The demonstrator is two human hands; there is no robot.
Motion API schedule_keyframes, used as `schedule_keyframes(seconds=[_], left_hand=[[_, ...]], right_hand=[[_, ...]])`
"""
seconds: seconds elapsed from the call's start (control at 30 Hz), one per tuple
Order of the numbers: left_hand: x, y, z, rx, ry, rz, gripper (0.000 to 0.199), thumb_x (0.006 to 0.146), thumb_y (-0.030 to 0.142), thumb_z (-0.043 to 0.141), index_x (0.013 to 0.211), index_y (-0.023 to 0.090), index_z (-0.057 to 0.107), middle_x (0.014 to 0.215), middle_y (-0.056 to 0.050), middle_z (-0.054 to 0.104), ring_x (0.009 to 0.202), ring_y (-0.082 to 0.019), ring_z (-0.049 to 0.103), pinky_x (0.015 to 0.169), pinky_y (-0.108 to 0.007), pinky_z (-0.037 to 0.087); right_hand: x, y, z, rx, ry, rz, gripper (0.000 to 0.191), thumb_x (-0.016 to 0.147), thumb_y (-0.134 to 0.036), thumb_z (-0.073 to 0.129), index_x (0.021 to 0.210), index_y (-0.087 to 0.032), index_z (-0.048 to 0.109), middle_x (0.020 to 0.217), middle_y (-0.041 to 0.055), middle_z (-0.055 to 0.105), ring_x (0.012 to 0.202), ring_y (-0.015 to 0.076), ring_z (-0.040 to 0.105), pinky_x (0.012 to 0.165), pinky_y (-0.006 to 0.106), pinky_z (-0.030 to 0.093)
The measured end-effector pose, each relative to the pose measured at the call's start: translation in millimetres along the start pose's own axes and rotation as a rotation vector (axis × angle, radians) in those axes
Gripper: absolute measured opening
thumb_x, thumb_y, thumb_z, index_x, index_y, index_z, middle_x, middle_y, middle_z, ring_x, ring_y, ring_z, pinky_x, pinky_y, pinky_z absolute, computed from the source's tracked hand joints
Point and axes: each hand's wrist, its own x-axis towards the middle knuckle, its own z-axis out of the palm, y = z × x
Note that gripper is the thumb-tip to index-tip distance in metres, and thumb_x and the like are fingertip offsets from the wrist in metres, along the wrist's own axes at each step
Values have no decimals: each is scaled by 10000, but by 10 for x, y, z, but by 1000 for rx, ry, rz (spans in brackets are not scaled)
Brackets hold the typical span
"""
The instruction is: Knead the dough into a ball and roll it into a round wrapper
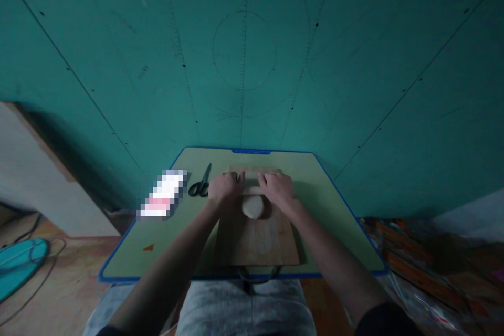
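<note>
A round, flattened piece of pale dough (pixel 253 207) lies on a wooden board (pixel 255 241) in front of me. Just beyond the dough, a pale rolling pin (pixel 252 190) runs crosswise between my hands, close to the dough's far edge. My left hand (pixel 227 187) is closed round its left end, and my right hand (pixel 277 188) is closed round its right end. The ends of the pin are hidden by my fingers. A pale strip (pixel 251 174) shows past the pin, and I cannot tell what it is.
Black-handled scissors (pixel 200 185) lie left of my left hand. Farther left is a blurred-out flat object (pixel 163 194). A small orange scrap (pixel 148 248) sits on the blue-edged table (pixel 334 231). A green wall (pixel 252 63) rises behind the table.
</note>
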Motion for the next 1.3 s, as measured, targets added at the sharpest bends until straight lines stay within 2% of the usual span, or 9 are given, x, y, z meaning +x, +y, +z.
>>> schedule_keyframes(seconds=[0.2,0.4,0.63,0.77,0.87,1.03,1.17,1.3], left_hand=[[63,-10,152,20,30,-20,556,1005,420,283,968,152,769,1006,-176,757,981,-317,720,776,-376,543],[124,-43,210,19,-4,18,514,989,426,325,980,160,765,1005,-168,759,937,-305,730,765,-370,546],[166,-7,76,10,-31,15,596,997,475,293,910,146,782,937,-190,763,906,-320,736,758,-381,540],[86,-1,13,11,-25,29,594,992,495,308,885,156,784,907,-174,767,881,-311,737,740,-368,531],[-12,-2,35,19,-9,26,585,987,498,324,854,157,780,881,-166,766,841,-304,736,705,-357,520],[-146,18,108,41,87,22,535,1001,369,274,911,143,750,924,-171,749,866,-302,716,706,-367,489],[-202,12,137,57,140,123,456,991,305,297,917,144,717,954,-163,723,950,-302,671,793,-400,451],[-269,-20,179,75,187,196,398,993,301,334,898,152,692,934,-152,699,941,-309,633,798,-423,419]], right_hand=[[-3,16,146,2,1,3,415,1012,-325,344,954,-207,738,1058,89,757,950,207,697,792,293,462],[68,30,182,5,-12,22,385,1000,-303,353,965,-211,725,1076,77,751,959,207,695,779,292,464],[125,56,126,-5,-56,35,461,1006,-364,322,975,-213,757,1059,110,759,932,237,711,791,323,475],[65,60,68,-5,-66,34,513,1012,-409,294,992,-204,765,1047,131,761,940,254,711,811,341,475],[-13,42,62,-8,-73,38,480,1001,-411,326,980,-212,762,1038,124,762,929,253,710,797,340,472],[-110,17,148,-26,26,34,376,982,-318,371,945,-210,730,1021,90,753,895,220,691,754,311,443],[-153,26,210,-48,99,-19,325,981,-263,388,947,-199,705,1023,85,737,967,216,650,806,316,409],[-229,45,219,-79,135,-90,345,1013,-267,358,915,-200,682,991,84,719,965,222,619,830,339,373]])
